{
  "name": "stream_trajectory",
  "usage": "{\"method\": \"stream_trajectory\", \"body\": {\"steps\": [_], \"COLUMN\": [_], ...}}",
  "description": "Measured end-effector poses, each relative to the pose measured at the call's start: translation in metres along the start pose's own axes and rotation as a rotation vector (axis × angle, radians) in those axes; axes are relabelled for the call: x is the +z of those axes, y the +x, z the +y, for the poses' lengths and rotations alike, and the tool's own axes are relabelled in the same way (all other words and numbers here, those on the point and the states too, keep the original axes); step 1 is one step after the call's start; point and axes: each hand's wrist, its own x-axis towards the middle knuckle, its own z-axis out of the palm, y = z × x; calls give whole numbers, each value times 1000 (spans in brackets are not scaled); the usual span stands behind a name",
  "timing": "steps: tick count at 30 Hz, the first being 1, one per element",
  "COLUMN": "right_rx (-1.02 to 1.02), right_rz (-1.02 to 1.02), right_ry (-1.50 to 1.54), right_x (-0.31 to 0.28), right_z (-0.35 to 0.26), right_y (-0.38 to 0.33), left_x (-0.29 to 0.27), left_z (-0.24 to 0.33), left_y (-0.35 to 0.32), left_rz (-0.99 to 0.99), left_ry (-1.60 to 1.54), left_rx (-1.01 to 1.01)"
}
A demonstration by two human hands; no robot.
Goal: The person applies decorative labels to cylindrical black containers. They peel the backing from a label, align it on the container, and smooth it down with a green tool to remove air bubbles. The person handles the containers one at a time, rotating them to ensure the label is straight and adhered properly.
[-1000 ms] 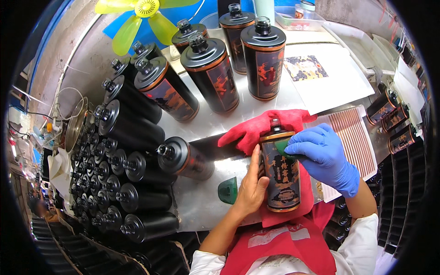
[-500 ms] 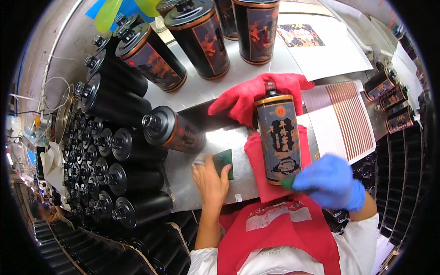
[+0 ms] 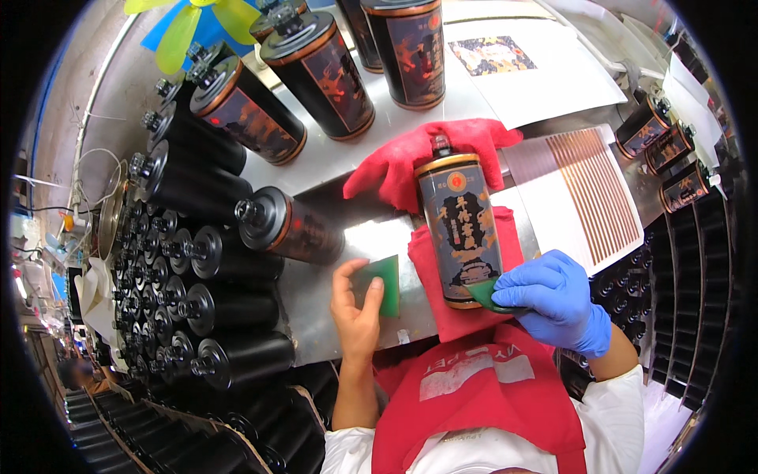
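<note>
Our bare left hand pinches, its thumb upright opposite a curved index finger, above a nearly vertical bare left forearm. Our blue-gloved right hand points left, fingers bunched together, its bare right forearm slanting behind.

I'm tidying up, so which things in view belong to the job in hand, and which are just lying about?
In the job:
central bottle
red cloth beneath it
green scraper, right hand
green sheet, left hand

Probably just around:
yellow-green fan
white paper, far left

Left hand's off the bottle now, holding a green card at its 8 o'clock, while right hand's down at 4.
</note>
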Motion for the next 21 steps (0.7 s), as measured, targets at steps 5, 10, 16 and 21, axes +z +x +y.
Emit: {"method": "stream_trajectory", "body": {"steps": [5,10,16,21], "right_rx": [300,673,672,788], "right_rz": [45,346,353,399], "right_ry": [177,623,632,768], "right_x": [-5,11,34,39], "right_z": [-5,21,38,52], "right_y": [0,39,56,43], "left_x": [15,70,96,92], "left_z": [13,53,43,23], "left_y": [8,32,62,64], "left_rz": [95,2,19,34], "left_ry": [-120,-155,-31,-157], "left_rx": [141,228,282,190]}}
